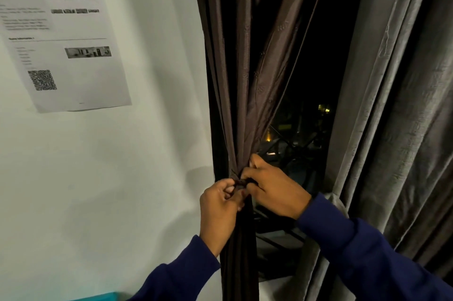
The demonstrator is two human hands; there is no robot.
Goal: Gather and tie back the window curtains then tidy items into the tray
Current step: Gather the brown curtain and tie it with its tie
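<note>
Two hands, left hand (219, 205) and right hand (274, 190), two curtains, brown curtain (245, 80) and grey curtain (397, 104), one wall sheet (61, 31).

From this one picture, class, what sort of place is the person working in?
Probably a rented or guest room at night. A printed notice with room photos and a QR code hangs on the white wall, and both hands tie a brown curtain at a dark window.

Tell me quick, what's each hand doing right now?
Left hand: closed, pinching the tie around the brown curtain.
Right hand: closed, fingers on the same tie.
</note>
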